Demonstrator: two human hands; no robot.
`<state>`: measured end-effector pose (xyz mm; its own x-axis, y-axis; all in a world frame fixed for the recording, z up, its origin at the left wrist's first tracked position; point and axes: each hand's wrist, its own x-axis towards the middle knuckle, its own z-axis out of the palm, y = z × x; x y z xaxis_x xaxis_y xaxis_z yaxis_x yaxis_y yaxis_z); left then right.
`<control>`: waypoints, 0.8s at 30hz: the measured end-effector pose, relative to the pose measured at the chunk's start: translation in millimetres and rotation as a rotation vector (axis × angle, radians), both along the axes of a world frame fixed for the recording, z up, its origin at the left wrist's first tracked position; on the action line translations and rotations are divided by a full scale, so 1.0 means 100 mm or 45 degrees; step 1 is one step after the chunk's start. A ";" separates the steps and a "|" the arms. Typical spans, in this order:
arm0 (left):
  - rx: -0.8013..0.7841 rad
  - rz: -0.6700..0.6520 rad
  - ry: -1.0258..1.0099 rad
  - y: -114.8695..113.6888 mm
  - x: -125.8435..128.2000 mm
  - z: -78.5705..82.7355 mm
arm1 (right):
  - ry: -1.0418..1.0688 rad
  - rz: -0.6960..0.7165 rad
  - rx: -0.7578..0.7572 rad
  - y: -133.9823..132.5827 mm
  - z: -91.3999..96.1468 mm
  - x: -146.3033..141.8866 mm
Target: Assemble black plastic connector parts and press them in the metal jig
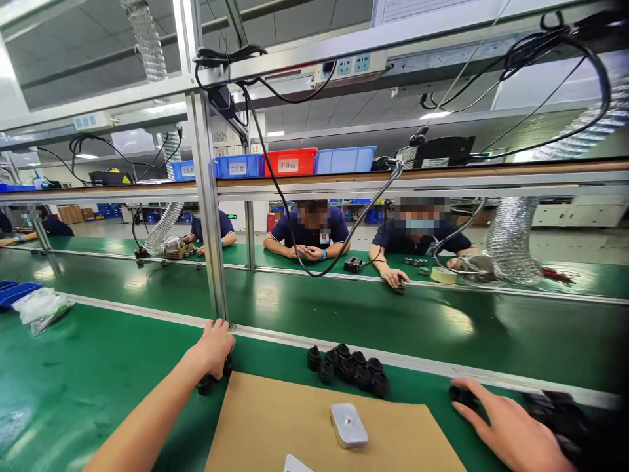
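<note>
My left hand point(215, 347) reaches forward to the foot of the metal post point(209, 196), its fingers curled down over small black parts point(205, 384) at the far left corner of a brown cardboard sheet point(275, 426). My right hand point(506, 429) lies at the lower right with fingers stretched out, its fingertips touching a black round part point(460, 395). A cluster of several black round parts point(350, 369) sits between the hands beyond the cardboard. A small silver metal block point(348, 425) rests on the cardboard.
A green conveyor belt point(344, 314) runs across beyond a metal rail point(403, 360). Three people in dark blue shirts sit at the far side. A plastic bag point(42, 308) and a blue tray point(17, 292) lie at the left. Blue and red bins point(289, 161) stand on the shelf above.
</note>
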<state>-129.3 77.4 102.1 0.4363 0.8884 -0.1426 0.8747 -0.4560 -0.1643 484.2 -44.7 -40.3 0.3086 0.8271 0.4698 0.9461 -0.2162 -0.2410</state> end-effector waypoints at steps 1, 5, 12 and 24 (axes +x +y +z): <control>0.022 0.005 0.003 0.01 0.02 -0.03 | 0.027 0.024 -0.063 -0.03 0.04 -0.05; 0.099 -0.025 -0.013 0.00 0.05 -0.13 | 0.088 -0.010 -0.176 -0.13 0.24 -0.31; 0.180 -0.136 -0.200 -0.19 0.22 -0.03 | 0.379 0.172 0.152 -0.22 0.70 -1.14; -0.570 -0.257 -1.250 -0.94 1.11 -0.75 | 0.680 0.881 -0.028 -0.46 0.72 -2.61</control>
